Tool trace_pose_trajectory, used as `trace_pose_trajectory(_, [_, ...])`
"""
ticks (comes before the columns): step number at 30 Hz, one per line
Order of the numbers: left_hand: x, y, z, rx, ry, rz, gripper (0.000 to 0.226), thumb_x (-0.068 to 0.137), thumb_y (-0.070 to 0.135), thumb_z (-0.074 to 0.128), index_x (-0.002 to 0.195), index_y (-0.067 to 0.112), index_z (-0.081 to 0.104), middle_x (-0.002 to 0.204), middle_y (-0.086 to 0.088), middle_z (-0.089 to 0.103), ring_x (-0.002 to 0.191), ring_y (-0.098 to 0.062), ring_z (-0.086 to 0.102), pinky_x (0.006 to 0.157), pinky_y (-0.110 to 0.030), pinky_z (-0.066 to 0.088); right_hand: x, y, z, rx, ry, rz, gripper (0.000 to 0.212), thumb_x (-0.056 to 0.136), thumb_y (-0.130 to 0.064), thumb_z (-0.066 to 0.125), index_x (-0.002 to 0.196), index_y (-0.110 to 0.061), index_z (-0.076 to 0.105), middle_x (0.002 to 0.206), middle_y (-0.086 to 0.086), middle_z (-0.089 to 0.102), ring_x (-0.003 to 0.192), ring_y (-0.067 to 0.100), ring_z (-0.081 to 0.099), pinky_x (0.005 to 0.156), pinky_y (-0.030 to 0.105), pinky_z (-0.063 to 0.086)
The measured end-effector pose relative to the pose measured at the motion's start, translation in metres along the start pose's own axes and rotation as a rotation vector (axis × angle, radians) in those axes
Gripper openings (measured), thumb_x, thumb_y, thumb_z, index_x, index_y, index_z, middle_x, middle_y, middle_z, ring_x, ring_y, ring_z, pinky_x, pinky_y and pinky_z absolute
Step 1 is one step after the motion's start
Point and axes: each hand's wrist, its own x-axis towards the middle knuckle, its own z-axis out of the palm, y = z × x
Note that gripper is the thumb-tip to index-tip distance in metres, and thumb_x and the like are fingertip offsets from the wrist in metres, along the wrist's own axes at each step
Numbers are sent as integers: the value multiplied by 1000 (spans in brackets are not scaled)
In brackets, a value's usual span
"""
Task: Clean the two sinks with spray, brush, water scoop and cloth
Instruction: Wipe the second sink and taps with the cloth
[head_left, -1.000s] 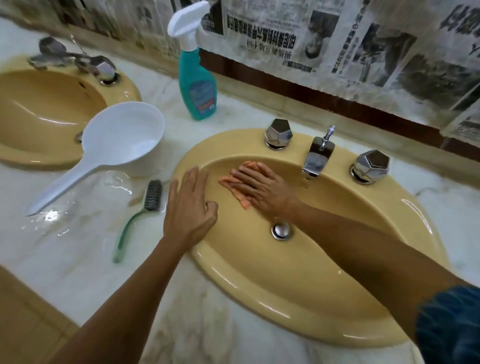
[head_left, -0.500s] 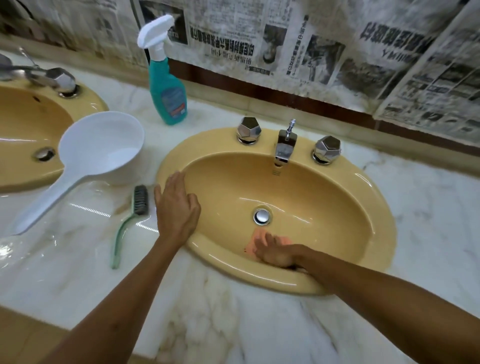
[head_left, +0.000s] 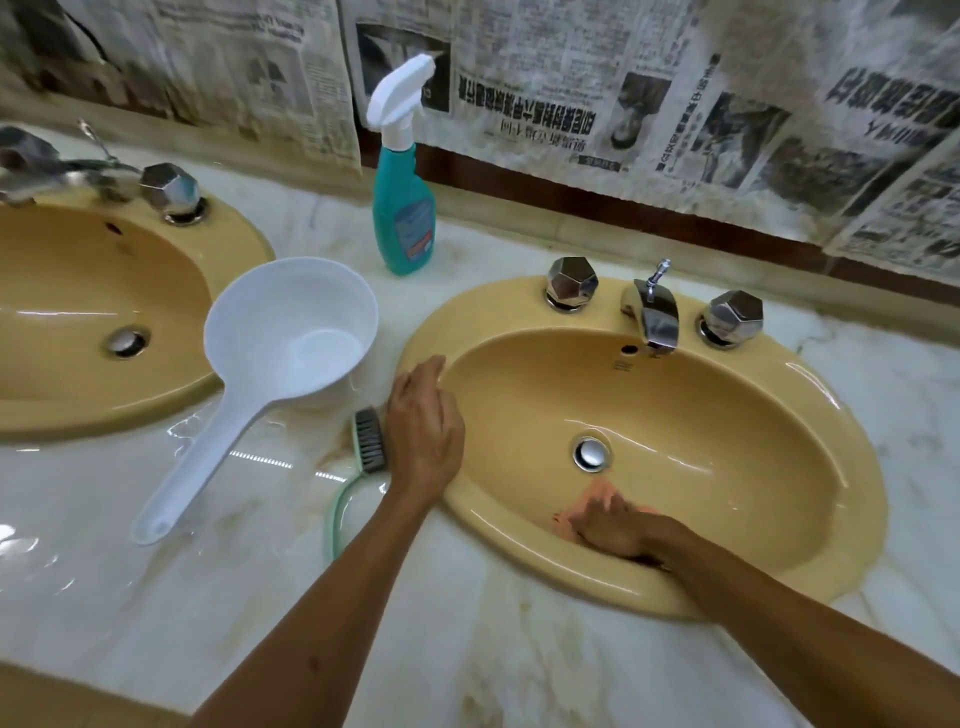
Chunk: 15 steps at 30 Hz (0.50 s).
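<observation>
The left hand (head_left: 425, 426) rests flat and empty on the right sink's (head_left: 852, 467) left rim, while the right hand (head_left: 615, 530) presses a soft, light, likely wet cloth (head_left: 592, 501) onto the near bowl wall, best handled under spread fingers.

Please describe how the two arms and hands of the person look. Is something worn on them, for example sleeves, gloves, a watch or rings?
Both forearms are bare up to the frame edge: no sleeve is visible. The left hand and the right hand wear no gloves. No watch or bracelet shows on either wrist, and no ring on the fingers I can see. The right hand's fingers are partly hidden, so I cannot check them all.
</observation>
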Motion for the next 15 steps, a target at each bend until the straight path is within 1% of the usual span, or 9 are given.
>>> trace_pose_trajectory(2, [1,-1,-1,-71,1,9,51,89,22,34,130,4,59,126,-14,65,120,-32,55,103,-43,43,34,-20,16,270,38,-136,55,88,-70,30,110,-26,56,118,-2,56,110,16,54,106,40,41])
trace_pose_trajectory(3, [0,-3,-1,-121,3,-1,54,90,28,32,130,5,59,127,-11,65,121,-30,55,105,-44,43,57,-40,17,407,56,-216,45,96,-59,29,116,-29,55,126,-5,54,112,11,51,103,32,40])
trace_pose_trajectory(6, [-1,-7,-3,-235,-1,-47,60,89,42,31,128,8,62,131,-3,64,124,-22,56,107,-45,41,85,-102,-2,924,250,-251,51,100,-58,20,137,-27,33,142,9,44,117,18,52,91,30,47])
trace_pose_trajectory(8, [-1,-7,-3,-251,-9,-23,59,90,42,32,126,8,63,131,-3,64,124,-22,56,106,-46,41,89,-111,-27,1111,499,-165,59,104,-40,25,153,-9,22,155,20,30,135,32,41,109,44,38])
trace_pose_trajectory(10, [-1,-5,-2,-265,-12,-12,58,90,41,32,128,7,62,131,-5,64,124,-23,56,106,-48,42,91,-100,-44,1173,557,-75,45,105,-18,28,140,8,42,147,30,39,129,41,47,110,49,37])
trace_pose_trajectory(11, [0,-6,-2,-276,-12,-27,59,90,41,32,129,7,60,132,-5,63,124,-23,55,106,-48,41,101,-96,-44,1189,554,-64,39,104,-18,30,120,2,60,135,32,50,113,41,57,102,52,43])
trace_pose_trajectory(13, [-1,-9,-1,-315,7,-59,61,88,40,34,135,8,55,135,-4,60,127,-23,53,109,-49,39,122,-101,-35,1206,537,-109,46,99,-42,34,81,-11,63,100,25,64,83,33,61,85,55,51])
trace_pose_trajectory(14, [-2,-10,-1,-346,20,-72,62,86,40,36,137,9,52,137,-4,58,129,-23,51,110,-50,37,160,-98,-21,1169,506,-163,64,91,-65,33,92,-8,63,98,15,59,89,31,59,89,54,50])
trace_pose_trajectory(15, [-3,-11,-1,-389,29,-88,64,84,39,38,140,11,49,140,-3,55,131,-21,49,112,-49,36,175,-104,-4,1043,481,-197,88,80,-84,28,121,-12,56,110,6,51,109,27,55,103,53,42])
